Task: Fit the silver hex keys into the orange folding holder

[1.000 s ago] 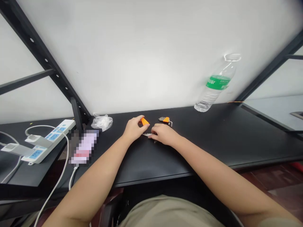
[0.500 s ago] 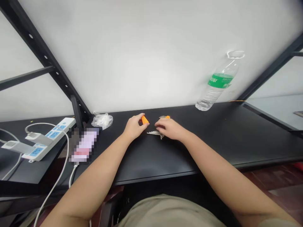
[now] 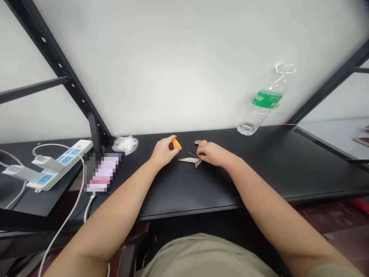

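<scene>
On black desk (image 3: 259, 169), left hand (image 3: 163, 152) pinches orange holder (image 3: 176, 144); right hand (image 3: 211, 154) lifts hex key (image 3: 192, 154).

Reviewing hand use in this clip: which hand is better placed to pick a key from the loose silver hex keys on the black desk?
Right. The right hand rests beside the loose silver hex keys, fingertips nearly touching; the left hand pinches the orange plastic holder.

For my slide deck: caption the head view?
Left hand holds an orange holder; right hand picks among loose hex keys.
</scene>
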The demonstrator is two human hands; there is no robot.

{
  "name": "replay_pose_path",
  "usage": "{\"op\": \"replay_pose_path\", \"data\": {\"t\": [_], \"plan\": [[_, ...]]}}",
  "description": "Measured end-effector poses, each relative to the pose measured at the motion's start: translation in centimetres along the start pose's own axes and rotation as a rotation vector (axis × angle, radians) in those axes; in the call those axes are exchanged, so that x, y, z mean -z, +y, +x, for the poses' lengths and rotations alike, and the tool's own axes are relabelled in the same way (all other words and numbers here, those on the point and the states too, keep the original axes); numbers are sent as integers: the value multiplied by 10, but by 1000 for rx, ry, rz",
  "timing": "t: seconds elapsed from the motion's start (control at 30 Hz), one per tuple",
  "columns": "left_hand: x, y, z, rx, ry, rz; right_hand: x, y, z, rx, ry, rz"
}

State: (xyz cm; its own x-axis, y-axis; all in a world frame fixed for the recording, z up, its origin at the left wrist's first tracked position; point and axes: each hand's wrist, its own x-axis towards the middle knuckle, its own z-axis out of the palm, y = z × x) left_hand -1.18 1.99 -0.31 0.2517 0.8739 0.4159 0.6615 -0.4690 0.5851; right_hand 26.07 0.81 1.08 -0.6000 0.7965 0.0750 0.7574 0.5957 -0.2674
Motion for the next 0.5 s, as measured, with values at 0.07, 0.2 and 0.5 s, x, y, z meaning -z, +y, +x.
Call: {"op": "replay_pose_path", "data": {"t": [0.07,0.2,0.5], "plan": [[1,0,0,4,5,-5,0,0,0,-20,-3,-6],[2,0,0,12,14,-23,-3,0,1,-38,-2,-28],[3,2,0,13,-12,-37,-8,-4,9,-25,46,-65]]}}
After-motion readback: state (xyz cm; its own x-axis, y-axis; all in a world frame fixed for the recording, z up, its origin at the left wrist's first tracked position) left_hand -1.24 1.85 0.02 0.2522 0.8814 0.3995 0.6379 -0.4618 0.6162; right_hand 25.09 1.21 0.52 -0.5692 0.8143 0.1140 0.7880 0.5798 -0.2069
